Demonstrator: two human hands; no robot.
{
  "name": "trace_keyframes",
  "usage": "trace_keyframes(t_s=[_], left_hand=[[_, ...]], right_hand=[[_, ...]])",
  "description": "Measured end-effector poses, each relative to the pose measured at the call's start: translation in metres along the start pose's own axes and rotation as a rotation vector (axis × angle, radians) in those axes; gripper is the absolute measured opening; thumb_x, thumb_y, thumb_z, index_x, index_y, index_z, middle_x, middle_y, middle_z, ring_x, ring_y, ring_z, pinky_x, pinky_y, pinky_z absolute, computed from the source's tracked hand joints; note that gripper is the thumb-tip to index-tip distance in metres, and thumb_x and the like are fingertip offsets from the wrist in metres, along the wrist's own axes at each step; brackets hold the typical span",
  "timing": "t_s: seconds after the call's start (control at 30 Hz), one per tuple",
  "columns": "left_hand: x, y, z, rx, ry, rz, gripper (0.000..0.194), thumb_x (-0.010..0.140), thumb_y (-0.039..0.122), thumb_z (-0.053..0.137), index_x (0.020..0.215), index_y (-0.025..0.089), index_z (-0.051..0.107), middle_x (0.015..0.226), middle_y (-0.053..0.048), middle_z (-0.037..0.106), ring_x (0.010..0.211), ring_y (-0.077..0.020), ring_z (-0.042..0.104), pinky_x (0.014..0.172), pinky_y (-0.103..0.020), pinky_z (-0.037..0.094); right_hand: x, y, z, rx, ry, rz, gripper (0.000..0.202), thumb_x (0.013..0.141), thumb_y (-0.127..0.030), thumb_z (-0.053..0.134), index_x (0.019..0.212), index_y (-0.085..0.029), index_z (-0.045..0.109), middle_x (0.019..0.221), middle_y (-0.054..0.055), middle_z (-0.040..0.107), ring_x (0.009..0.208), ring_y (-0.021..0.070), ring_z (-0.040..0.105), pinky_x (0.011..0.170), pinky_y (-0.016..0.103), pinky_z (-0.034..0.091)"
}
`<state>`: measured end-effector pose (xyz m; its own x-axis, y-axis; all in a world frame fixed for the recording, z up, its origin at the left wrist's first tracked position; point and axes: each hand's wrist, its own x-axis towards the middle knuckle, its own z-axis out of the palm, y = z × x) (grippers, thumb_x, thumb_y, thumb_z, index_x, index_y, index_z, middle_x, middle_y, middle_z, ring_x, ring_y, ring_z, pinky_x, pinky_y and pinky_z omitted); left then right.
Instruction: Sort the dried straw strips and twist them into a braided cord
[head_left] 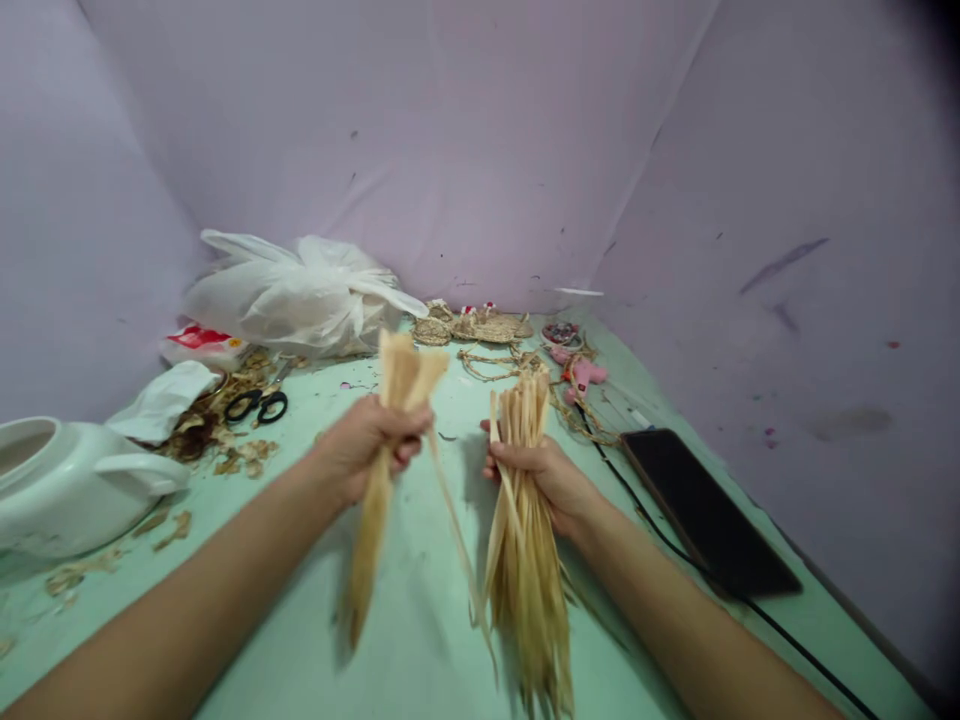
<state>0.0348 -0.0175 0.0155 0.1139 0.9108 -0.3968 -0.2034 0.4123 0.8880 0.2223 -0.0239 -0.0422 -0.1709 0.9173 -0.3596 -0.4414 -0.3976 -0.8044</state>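
Note:
My left hand (pixel 382 440) is closed around a few dried corn husk strips (pixel 371 550), whose broad pale ends stick up above the fist. One thin strip trails from it down to the right. My right hand (pixel 536 470) grips a thick bundle of long, narrow husk strips (pixel 529 590), pale at the top and greenish yellow toward the hanging ends. The two hands are apart, side by side over the table. Motion blurs the left fingers slightly.
On the pale green table (pixel 427 610) lie black-handled scissors (pixel 256 405), husk scraps (pixel 244 455), a white pot (pixel 75 490) and a plastic bag (pixel 300 295). To the right are a dark phone-like slab (pixel 709 510), a black cable (pixel 660 540) and a pink glue gun (pixel 581 372). Woven pieces (pixel 480 326) sit by the wall.

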Motion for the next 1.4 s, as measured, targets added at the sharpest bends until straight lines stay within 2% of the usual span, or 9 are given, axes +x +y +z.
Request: trace_keyframes(t_s=[0.13, 0.27, 0.4, 0.5, 0.63, 0.73, 0.87, 1.17, 1.4], left_hand=[[0.007, -0.048, 0.026, 0.059, -0.014, -0.002, 0.016, 0.053, 0.014, 0.067, 0.057, 0.011, 0.052, 0.040, 0.005, 0.044, 0.031, -0.0023, 0.033, 0.033, -0.016, 0.029], [0.007, -0.060, 0.026, 0.088, -0.016, 0.034, 0.015, 0.056, 0.018, 0.067, 0.061, 0.011, 0.054, 0.045, 0.002, 0.050, 0.035, -0.0049, 0.041, 0.036, -0.017, 0.033], [0.007, -0.054, 0.022, 0.057, -0.076, -0.048, 0.018, 0.061, 0.024, 0.066, 0.067, 0.011, 0.054, 0.043, 0.003, 0.047, 0.033, -0.0040, 0.037, 0.031, -0.015, 0.025], [0.009, -0.054, 0.020, -0.055, -0.092, -0.114, 0.018, 0.063, 0.022, 0.064, 0.074, 0.011, 0.056, 0.050, 0.001, 0.052, 0.037, -0.0058, 0.043, 0.035, -0.016, 0.033], [0.010, -0.058, 0.020, -0.175, -0.138, -0.150, 0.015, 0.064, 0.018, 0.063, 0.076, 0.010, 0.059, 0.059, -0.004, 0.059, 0.049, -0.0116, 0.055, 0.049, -0.023, 0.045], [0.009, -0.059, 0.021, -0.217, -0.132, -0.137, 0.019, 0.061, 0.018, 0.065, 0.078, 0.010, 0.061, 0.063, -0.006, 0.062, 0.057, -0.0158, 0.059, 0.057, -0.027, 0.047], [0.008, -0.059, 0.023, -0.182, -0.077, -0.086, 0.023, 0.053, 0.016, 0.070, 0.073, 0.010, 0.061, 0.060, -0.003, 0.061, 0.054, -0.0130, 0.056, 0.054, -0.023, 0.045], [0.005, -0.066, 0.023, -0.051, -0.217, -0.024, 0.040, 0.049, 0.027, 0.075, 0.082, 0.010, 0.059, 0.063, -0.003, 0.060, 0.051, -0.0115, 0.052, 0.046, -0.021, 0.038], [0.010, -0.066, 0.022, -0.048, -0.064, -0.044, 0.024, 0.053, 0.024, 0.071, 0.069, 0.010, 0.057, 0.055, -0.001, 0.055, 0.044, -0.0096, 0.049, 0.040, -0.020, 0.037]], right_hand=[[-0.013, 0.012, 0.014, 0.046, -0.195, 0.117, 0.023, 0.058, -0.019, 0.068, 0.079, -0.010, 0.062, 0.068, 0.005, 0.064, 0.058, 0.0140, 0.061, 0.062, 0.027, 0.049], [-0.014, 0.016, 0.015, 0.011, -0.323, 0.106, 0.025, 0.057, -0.015, 0.066, 0.081, -0.009, 0.063, 0.068, 0.006, 0.066, 0.062, 0.0149, 0.062, 0.064, 0.026, 0.048], [-0.009, 0.010, 0.010, -0.010, -0.130, 0.138, 0.021, 0.049, -0.004, 0.058, 0.069, -0.010, 0.060, 0.058, 0.002, 0.061, 0.054, 0.0118, 0.058, 0.053, 0.021, 0.046], [-0.005, 0.002, 0.006, 0.128, -0.003, 0.108, 0.027, 0.045, -0.001, 0.052, 0.069, -0.014, 0.055, 0.051, -0.004, 0.052, 0.046, 0.0082, 0.052, 0.048, 0.019, 0.045], [-0.003, -0.004, 0.002, 0.190, 0.000, 0.090, 0.038, 0.047, -0.001, 0.052, 0.081, -0.016, 0.053, 0.055, -0.005, 0.050, 0.047, 0.0077, 0.051, 0.048, 0.019, 0.046], [-0.002, -0.004, 0.001, 0.104, -0.021, 0.133, 0.035, 0.051, -0.005, 0.058, 0.084, -0.014, 0.055, 0.054, -0.003, 0.051, 0.042, 0.0063, 0.046, 0.038, 0.016, 0.038], [-0.002, 0.003, 0.003, -0.030, -0.037, 0.022, 0.029, 0.051, -0.019, 0.071, 0.076, -0.014, 0.056, 0.050, -0.004, 0.048, 0.041, 0.0044, 0.039, 0.031, 0.013, 0.025], [-0.003, 0.012, 0.006, -0.239, 0.008, -0.098, 0.028, 0.049, -0.023, 0.072, 0.071, -0.012, 0.059, 0.058, -0.001, 0.056, 0.048, 0.0090, 0.048, 0.038, 0.019, 0.036], [-0.005, 0.009, 0.009, -0.235, 0.013, -0.086, 0.027, 0.048, -0.020, 0.072, 0.070, -0.013, 0.058, 0.058, -0.001, 0.056, 0.051, 0.0102, 0.049, 0.039, 0.019, 0.037]])
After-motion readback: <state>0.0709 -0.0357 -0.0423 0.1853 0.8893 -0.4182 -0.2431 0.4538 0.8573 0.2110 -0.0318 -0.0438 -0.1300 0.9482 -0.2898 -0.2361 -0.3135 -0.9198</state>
